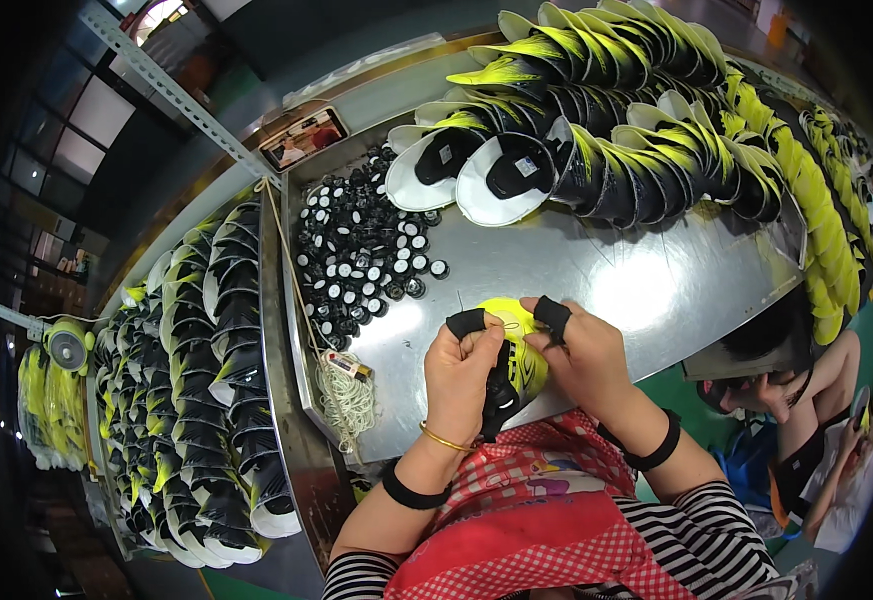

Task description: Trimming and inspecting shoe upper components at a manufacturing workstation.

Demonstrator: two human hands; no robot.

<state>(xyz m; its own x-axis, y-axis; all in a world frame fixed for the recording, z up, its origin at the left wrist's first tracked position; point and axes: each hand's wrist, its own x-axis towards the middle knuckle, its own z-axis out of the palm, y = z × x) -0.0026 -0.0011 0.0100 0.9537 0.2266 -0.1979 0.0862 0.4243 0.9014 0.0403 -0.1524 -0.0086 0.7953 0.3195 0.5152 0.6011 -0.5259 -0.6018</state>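
In front of my body I hold a yellow and black shoe upper (528,372) just above the metal table. My left hand (457,375) is closed in a pinch at its left edge, and a thin loop of thread or cord shows at the fingertips. On the other side my right hand (592,362) grips the upper between thumb and fingers. Black covers wrap a finger on each hand. Part of the upper is hidden behind my left hand. Whether a needle is in the pinch is too small to tell.
Many small black round pieces with white tops (349,270) lie on the table's left. A bundle of pale cord (345,400) has a lighter (347,364) on it. Nested shoe uppers (637,170) line the back; more (192,380) hang left. A phone (303,138) leans behind. Another person (852,470) sits right.
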